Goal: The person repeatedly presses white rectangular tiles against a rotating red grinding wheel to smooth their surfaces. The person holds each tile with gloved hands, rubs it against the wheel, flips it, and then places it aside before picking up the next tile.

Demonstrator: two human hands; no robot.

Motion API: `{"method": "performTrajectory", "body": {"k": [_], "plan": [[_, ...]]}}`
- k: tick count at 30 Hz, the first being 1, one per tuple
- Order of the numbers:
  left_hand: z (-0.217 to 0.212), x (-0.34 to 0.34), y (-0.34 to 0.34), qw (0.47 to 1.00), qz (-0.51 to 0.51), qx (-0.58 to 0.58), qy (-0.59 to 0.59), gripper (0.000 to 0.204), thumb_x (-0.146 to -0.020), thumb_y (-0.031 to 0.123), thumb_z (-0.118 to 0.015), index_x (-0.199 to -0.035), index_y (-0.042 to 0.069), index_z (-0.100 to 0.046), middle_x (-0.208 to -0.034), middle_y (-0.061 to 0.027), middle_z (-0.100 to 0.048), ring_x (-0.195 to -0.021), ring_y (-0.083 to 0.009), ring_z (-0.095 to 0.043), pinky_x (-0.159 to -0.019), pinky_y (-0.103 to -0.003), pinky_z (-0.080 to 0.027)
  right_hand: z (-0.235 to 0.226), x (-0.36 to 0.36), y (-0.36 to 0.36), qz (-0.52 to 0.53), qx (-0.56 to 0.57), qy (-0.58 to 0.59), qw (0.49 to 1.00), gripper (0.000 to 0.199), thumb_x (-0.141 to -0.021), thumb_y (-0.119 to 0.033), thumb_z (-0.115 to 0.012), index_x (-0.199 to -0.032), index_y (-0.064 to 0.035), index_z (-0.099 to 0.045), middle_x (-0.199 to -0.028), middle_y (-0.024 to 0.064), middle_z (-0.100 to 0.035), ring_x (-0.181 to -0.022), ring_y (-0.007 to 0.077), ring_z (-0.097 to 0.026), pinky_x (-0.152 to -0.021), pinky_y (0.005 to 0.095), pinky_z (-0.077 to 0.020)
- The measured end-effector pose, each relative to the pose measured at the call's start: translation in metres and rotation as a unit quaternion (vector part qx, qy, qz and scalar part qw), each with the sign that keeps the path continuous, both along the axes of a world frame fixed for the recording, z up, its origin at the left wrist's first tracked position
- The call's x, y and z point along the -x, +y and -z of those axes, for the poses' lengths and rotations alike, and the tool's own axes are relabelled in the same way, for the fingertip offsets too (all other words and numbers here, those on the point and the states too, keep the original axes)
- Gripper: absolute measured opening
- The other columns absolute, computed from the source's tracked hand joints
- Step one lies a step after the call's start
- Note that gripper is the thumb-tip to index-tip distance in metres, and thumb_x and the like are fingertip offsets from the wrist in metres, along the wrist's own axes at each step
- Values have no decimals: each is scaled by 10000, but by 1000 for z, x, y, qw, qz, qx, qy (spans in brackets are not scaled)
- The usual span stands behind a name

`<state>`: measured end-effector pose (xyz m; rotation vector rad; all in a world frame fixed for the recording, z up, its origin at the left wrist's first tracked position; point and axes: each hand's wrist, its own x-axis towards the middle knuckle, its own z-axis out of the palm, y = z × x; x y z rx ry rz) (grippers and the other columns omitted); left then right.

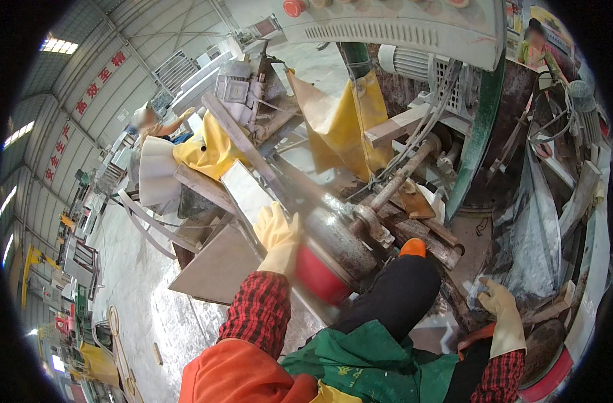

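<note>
Cream rubber gloves cover both my hands. My left hand (276, 235), fingers stretched and apart, lies at the near end of a pale slab (245, 188), close beside a metal drum with a red band (320, 275). Whether it presses on the slab, I cannot tell. Water or motion blurs the top of the drum. A rusty shaft (404, 176) runs from the drum toward the machine. My right hand (501, 305) hovers by my right leg, fingers loosely apart with nothing visible in them, near crumpled grey plastic sheeting (531, 225).
A control box (394, 30) with a red button hangs above the machine. Yellow sheets (337, 124) drape behind the drum, and a wide board (216, 265) juts out at left. At far left is another person (162, 126); one more person (538, 50) is at upper right.
</note>
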<state>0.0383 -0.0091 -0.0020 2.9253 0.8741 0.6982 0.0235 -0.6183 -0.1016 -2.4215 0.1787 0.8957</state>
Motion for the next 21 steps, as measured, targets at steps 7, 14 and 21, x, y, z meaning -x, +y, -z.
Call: {"method": "performTrajectory", "body": {"k": [7,14,21], "plan": [[0,2,-8,1000,3,9,11,650,-874,458,-742,-1382,104,-545,-1339,-190,-575,-1286,-392,-523,-1102,-535,-378,-3,5,-6,-26,59,-51,997,598,-985,-272,-622,-1565,-207,-493,-1398,206,-664,-1276,343,-650,-1060,426,-516],[3,5,-10,1000,18,12,-1,649,-868,451,-746,-1383,115,-542,-1347,-193,-573,-1306,-393,-519,-1114,-556,-367,12,4,-12,-37,67,-75,994,576,-978,-396,-626,-1539,-309,-528,-1362,164,-698,-1240,350,-669,-1051,453,-536],[7,10,-9,1000,18,-14,-11,633,-859,448,-761,-1360,123,-551,-1315,-169,-580,-1284,-371,-528,-1094,-535,-378,-25,4,12,-25,73,-28,997,608,-989,-209,-641,-1578,-227,-492,-1430,194,-654,-1276,314,-651,-1051,379,-511]]}}
